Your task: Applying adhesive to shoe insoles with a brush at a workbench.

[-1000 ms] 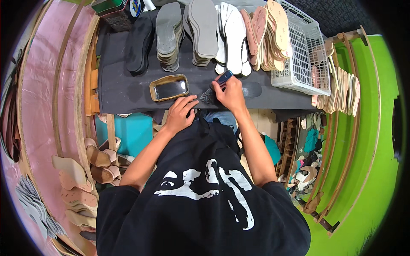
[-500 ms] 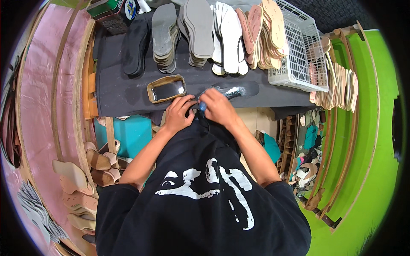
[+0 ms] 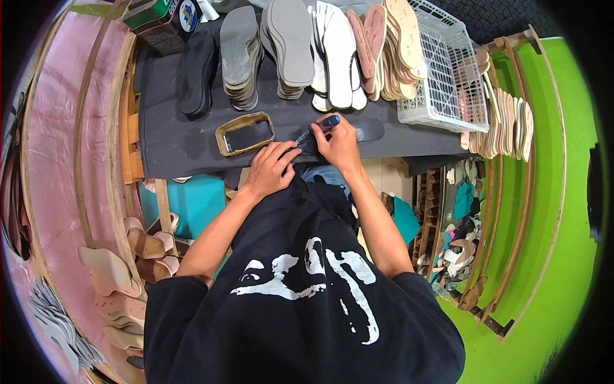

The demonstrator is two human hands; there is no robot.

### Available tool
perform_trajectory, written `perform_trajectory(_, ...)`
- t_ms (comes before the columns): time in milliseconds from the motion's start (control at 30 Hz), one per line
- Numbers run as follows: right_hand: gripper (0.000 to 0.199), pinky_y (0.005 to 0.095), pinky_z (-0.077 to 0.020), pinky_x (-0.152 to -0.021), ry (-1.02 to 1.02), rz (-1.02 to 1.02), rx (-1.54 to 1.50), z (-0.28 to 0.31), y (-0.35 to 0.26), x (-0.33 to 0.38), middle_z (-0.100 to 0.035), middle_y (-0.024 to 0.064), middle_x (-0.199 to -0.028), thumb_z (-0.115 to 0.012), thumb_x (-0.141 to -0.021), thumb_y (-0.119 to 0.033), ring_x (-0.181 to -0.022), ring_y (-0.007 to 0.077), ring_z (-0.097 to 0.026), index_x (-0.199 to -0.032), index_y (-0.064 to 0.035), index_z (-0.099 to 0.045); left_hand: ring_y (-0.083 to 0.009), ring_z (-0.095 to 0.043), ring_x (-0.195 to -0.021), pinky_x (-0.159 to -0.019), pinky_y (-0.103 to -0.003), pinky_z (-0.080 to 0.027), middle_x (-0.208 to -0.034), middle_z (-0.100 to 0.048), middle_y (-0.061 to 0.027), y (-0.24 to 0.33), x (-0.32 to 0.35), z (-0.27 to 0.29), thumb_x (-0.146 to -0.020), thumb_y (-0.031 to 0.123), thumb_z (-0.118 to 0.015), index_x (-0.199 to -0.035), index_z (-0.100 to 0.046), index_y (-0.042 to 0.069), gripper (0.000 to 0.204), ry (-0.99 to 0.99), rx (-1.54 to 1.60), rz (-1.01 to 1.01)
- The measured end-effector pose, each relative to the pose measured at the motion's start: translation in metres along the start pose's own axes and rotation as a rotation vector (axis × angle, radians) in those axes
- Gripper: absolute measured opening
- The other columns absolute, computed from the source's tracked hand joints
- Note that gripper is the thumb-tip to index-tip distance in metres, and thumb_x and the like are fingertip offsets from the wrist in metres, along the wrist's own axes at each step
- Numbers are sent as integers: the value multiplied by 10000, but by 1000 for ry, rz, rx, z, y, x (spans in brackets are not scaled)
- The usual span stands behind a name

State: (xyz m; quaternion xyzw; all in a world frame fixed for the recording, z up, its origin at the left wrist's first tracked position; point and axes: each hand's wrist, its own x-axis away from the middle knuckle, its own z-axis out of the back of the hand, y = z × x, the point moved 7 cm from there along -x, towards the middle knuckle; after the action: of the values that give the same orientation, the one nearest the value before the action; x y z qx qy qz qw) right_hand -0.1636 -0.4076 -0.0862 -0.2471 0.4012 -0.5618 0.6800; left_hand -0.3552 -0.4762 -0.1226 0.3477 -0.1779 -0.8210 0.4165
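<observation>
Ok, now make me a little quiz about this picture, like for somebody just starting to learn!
1. Pick one: what does the right hand hold?
a) a ball
b) a blue-handled tool
c) a cup

2. True or false: the tan-rimmed tray is nearer the left hand than the right one.

3. Fill in the colour: the white soles lie between the grey soles and the ____ ones just to their right.

Key: 1. b; 2. true; 3. pink.
</observation>
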Motion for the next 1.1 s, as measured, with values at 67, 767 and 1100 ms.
perform_trajectory(67, 132, 384, -594, -663, 33, 36, 18, 5, 2, -3, -743, 181, -876, -823, -945, -64, -734, 307, -767, -965, 31, -733, -344, -676, -1175, -1015, -464, -570, -1390, -687, -110, 5, -8, 0, -799, 41, -777, -1302, -719, 71, 507, -7, 22, -1)
perform_trajectory(767, 139, 378, -596, -682, 217, -54, 132, 55, 34, 16, -757, 164, -888, -832, -956, -87, -737, 276, -760, -963, 0, -724, -365, -668, -1147, -1016, -450, -551, -1313, -692, -164, 0, -17, -15, -865, 118, -878, -1345, -691, 11, 526, -31, 174, 70)
perform_trajectory(1100, 111, 382, -597, -690, 271, -136, 201, 107, 75, 9, -790, 154, -844, -819, -957, -107, -752, 276, -780, -915, -13, -777, -367, -685, -1112, -978, -445, -571, -1280, -701, -170, 1, -18, -15, -848, 133, -904, -1317, -705, -5, 528, -31, 165, 43)
